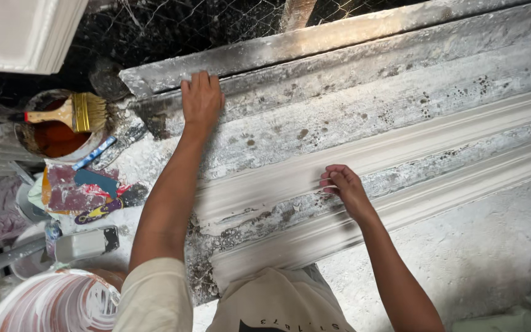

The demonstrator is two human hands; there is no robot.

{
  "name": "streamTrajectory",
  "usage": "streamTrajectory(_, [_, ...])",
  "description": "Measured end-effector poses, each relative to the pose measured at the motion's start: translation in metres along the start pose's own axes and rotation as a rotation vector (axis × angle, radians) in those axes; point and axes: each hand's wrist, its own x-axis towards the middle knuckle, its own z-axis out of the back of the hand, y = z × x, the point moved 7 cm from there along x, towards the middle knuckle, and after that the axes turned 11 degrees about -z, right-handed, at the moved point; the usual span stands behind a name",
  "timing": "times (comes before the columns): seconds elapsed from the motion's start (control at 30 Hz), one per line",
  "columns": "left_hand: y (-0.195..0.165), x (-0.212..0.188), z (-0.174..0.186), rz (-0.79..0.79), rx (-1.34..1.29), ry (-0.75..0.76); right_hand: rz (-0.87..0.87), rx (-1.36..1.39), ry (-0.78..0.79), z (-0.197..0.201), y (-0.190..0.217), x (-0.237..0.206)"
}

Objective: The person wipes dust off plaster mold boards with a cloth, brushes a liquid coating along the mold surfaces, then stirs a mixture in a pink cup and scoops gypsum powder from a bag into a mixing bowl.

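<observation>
A long plaster moulding form [401,123] with ridged grooves runs from lower left to upper right, grey and speckled with dark spots. My left hand [201,101] lies flat on its upper ledge near the left end, fingers spread and pressing the surface. My right hand [344,189] rests lower, on the smooth white central ridge, fingers curled and touching the plaster. Whether the right hand pinches anything is too small to tell.
A bowl of reddish-brown liquid [53,138] with a wide yellow-bristled brush [75,112] lies at the left. Below it are rags, a blue-handled tool [93,154] and a white bucket [56,304]. A white panel [23,31] sits at top left. Dusty floor [474,246] spreads at right.
</observation>
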Motion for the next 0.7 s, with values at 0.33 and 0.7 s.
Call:
streamTrajectory(0.33, [-0.052,-0.045,0.027,-0.153,-0.345,0.329,0.039,0.205,-0.167,0.074,0.028,0.058])
streamTrajectory(0.7, [-0.122,-0.104,0.027,-0.347,-0.314,0.243,-0.133,0.466,-0.497,0.105,0.04,0.124])
